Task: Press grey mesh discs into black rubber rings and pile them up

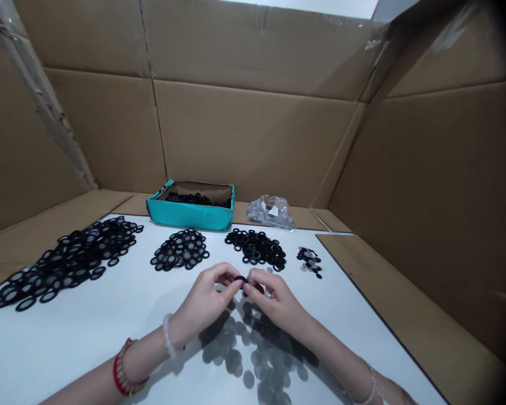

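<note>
Seen from the head camera, looking forward and down, two bare forearms reach in from the near edge of a white surface (71, 360), and the hands meet near its middle. The left hand (204, 298) and right hand (274, 301) face each other, their fingertips closed in a narrow grip on a small black rubber ring (240, 279). The ring sits between them, about equally near each hand. It appears almost edge-on, so its opening is hidden and it reads as a short dark band running roughly left to right. Just on the near side of the hands lies a loose scatter of flat grey discs (247, 337), with some darker ones among them. Farther away, a row runs from left to right: a broad heap of black rings with grey centres (67, 264), a smaller heap of similar rings (180, 249), a heap of plain black rings (255, 247), and a small mixed cluster of rings and discs (308, 261). Beyond the row stand a teal box (189, 216) holding more black rings and a clear plastic bag (270, 212) of grey discs, with cardboard walls (253, 140) rising behind and beside them
</note>
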The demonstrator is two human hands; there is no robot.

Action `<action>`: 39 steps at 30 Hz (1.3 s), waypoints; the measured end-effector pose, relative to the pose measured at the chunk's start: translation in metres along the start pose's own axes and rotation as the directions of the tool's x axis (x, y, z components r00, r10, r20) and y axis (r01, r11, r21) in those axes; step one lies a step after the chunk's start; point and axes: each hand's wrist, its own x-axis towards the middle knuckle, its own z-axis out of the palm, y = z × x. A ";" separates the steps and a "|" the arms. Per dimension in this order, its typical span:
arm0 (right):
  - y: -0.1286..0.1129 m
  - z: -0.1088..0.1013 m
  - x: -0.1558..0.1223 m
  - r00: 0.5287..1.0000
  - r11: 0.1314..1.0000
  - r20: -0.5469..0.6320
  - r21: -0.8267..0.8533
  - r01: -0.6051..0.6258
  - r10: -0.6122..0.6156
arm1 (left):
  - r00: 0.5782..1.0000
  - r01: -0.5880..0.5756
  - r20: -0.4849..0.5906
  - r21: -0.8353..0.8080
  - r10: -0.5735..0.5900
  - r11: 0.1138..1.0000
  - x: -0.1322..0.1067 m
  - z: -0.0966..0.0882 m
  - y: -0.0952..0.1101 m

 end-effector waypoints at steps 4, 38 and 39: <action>0.000 0.003 -0.001 0.995 0.997 -0.079 -0.057 0.051 -0.055 | 0.998 -0.012 -0.059 0.045 0.015 0.999 -0.001 0.000 0.003; -0.009 -0.012 0.001 0.999 0.993 0.034 0.114 -0.030 0.026 | 1.000 -0.010 0.003 -0.011 0.010 1.000 -0.001 -0.004 0.011; -0.011 -0.011 0.000 1.000 0.995 0.022 0.098 -0.016 0.014 | 1.000 -0.016 -0.006 0.000 0.016 1.000 -0.001 -0.004 0.012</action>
